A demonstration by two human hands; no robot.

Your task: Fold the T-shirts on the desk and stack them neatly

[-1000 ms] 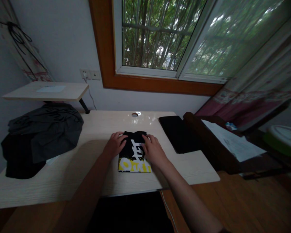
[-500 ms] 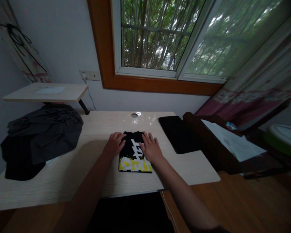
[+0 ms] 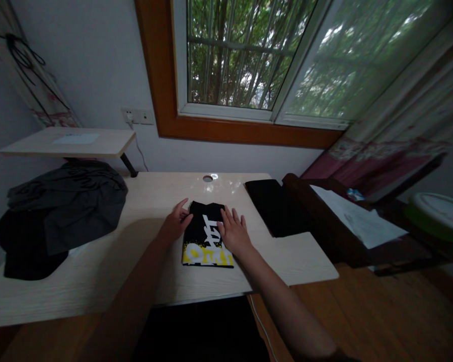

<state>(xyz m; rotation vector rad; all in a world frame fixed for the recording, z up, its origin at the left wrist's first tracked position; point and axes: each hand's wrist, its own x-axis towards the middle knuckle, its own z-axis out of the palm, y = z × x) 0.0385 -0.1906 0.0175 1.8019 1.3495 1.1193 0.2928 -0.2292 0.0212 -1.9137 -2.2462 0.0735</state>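
A folded black T-shirt [image 3: 200, 229] with white lettering and a yellow band lies flat on the pale desk [image 3: 154, 196] in front of me. At its upper left edge is my left hand [image 3: 173, 226], thumb and index finger apart, with the thumb by the cloth; its other fingers are partly curled and hard to make out. My right hand [image 3: 237, 234] rests flat along the shirt's right edge, fingers stretched out and covering part of the lettering.
Dark grey and black clothes [image 3: 75, 211] are heaped at the left, beneath a small raised shelf [image 3: 113, 143]. A folded black cloth [image 3: 275, 206] lies at the right, beside a dark wooden piece of furniture [image 3: 335, 231] with a paper sheet [image 3: 357, 216] on it.
My left hand has shifted slightly left from the shirt's top, its index finger and thumb now spread. My right hand stays on the shirt's right edge. The view has moved slightly.
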